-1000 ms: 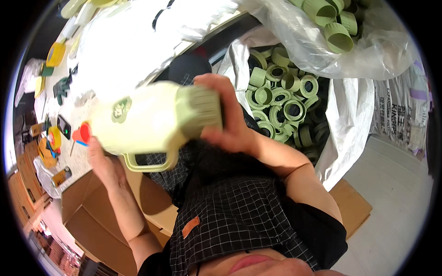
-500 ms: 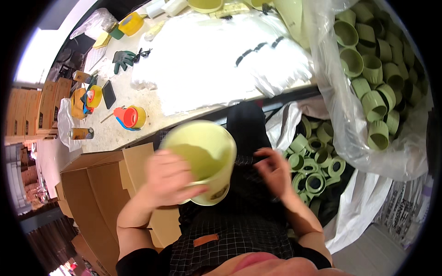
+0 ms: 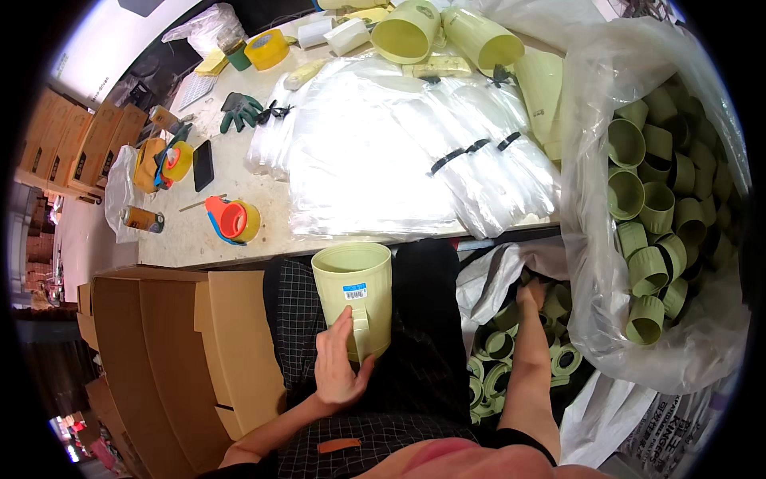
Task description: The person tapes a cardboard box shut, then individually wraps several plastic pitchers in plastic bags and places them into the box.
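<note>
On the lap, left hand (image 3: pixel 339 369) gripping jug (image 3: pixel 353 298), bagged lids (image 3: pixel 511 351) alongside

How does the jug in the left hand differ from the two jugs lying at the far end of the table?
The pale yellow-green jug stands upright on the lap, mouth up, gripped at its handle by the left hand; the two table jugs lie tipped on their sides, mouths toward the camera, untouched. The held jug shows a small sticker label; none shows on the table jugs. All share the same pale colour and tapered shape.
</note>
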Tool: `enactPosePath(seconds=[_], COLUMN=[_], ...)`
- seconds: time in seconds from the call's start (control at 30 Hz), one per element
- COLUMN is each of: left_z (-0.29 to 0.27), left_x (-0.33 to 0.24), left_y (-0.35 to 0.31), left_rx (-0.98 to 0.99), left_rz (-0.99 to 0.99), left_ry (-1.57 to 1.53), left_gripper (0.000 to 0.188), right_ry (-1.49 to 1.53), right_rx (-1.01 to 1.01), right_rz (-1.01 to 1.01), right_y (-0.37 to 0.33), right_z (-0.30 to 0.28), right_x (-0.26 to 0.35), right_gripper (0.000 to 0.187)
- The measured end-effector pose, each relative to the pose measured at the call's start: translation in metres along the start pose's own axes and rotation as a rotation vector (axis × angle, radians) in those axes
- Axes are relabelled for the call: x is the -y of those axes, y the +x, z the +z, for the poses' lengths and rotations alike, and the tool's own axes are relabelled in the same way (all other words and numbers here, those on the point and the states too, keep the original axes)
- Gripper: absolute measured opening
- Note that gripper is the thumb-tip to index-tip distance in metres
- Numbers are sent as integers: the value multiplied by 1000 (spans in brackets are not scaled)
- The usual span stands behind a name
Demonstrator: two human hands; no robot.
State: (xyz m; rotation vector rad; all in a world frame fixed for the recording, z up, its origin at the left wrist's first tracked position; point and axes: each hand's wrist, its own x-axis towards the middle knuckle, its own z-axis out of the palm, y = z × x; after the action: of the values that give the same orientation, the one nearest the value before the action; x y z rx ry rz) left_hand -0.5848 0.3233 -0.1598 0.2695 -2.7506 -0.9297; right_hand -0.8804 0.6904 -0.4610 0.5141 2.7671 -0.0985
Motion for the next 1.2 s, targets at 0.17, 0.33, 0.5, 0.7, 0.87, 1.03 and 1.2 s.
enactPosePath(seconds=[0.17,0.33,0.5,0.7,0.87,1.03,1.2], left_z=[3,-47,-41,-49,-45,-54,-46], left_x=[3,47,47,31,37,47,57], left_y=[5,2,5,0,-26,-21,-38], left_rx=[-108,-34,95,139,44,89,95], left_rz=[-216,-169,-389,-86,-144,-123,-65], left_ry=[-4,-505,-802,-656,-857,-947,-974], left_gripper=[72,48,49,39,43,46,48], right_ry=[290,968,672,927,766,704,697], right_rx=[-248,-225,156,-104,285,170,152], right_rz=[-213,-247,-358,-1317,-1662,-1662,-1697], right_y=[-37,-82,-130,-251,-296,-305,-320], right_z=[-22,-54,-126,-274,-260,-261,-256], right_x=[-35,-109,-73,121,151,124,114], right_gripper=[45,47,38,46,59,60,64])
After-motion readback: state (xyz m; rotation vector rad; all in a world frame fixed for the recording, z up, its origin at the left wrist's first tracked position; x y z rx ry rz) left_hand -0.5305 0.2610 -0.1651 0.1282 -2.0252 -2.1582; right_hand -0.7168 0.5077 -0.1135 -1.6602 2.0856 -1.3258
